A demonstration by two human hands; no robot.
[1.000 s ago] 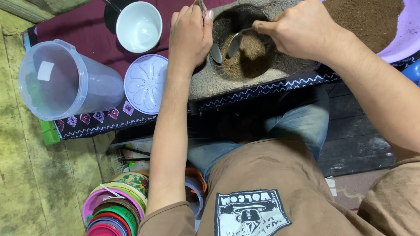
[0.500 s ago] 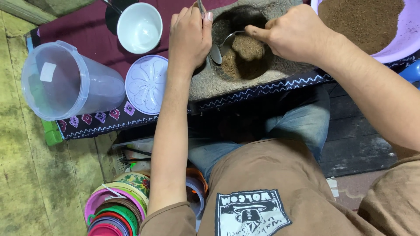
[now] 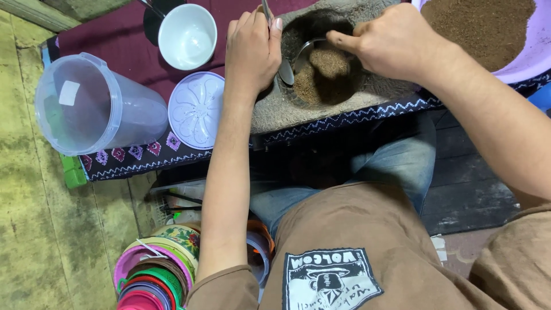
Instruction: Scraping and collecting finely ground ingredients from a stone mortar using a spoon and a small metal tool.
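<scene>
A stone mortar [image 3: 287, 112] with a hollow of brown ground powder [image 3: 315, 83] sits on a patterned cloth. My left hand [image 3: 252, 49] grips a metal spoon [image 3: 285, 72] whose bowl hangs at the hollow's left rim. My right hand [image 3: 393, 40] holds a second spoon [image 3: 328, 57] heaped with powder, raised just above the hollow. Both spoon handles are mostly hidden by the fingers.
A lilac basin [image 3: 531, 51] of brown powder stands at the top right. A white bowl [image 3: 187, 35], a round lilac lid [image 3: 196, 109] and a clear plastic tub [image 3: 94, 106] lying on its side are on the left. Stacked coloured lids [image 3: 152, 275] lie on the floor.
My right hand has dug its spoon into the powder and lifted it out heaped. My left hand and its spoon have stayed almost still at the rim.
</scene>
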